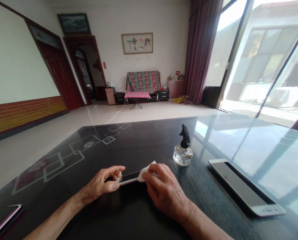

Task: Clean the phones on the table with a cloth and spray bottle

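Observation:
Low over the dark glossy table (149, 143), my left hand (104, 181) pinches the left end of a thin phone-like device (129, 181) between thumb and fingers. My right hand (163, 190) is closed on a crumpled white cloth or tissue (143, 174), pressed against the device's right end. Most of the right end is hidden by the cloth and fingers. A clear spray bottle with a black trigger head (183, 155) stands upright beyond my right hand.
A large white-framed phone (246, 186) lies at the right. Another device with a pink edge (6, 218) is at the lower left. Across the room stand a small table with a checked cloth (137, 95) and low black cabinets (163, 95).

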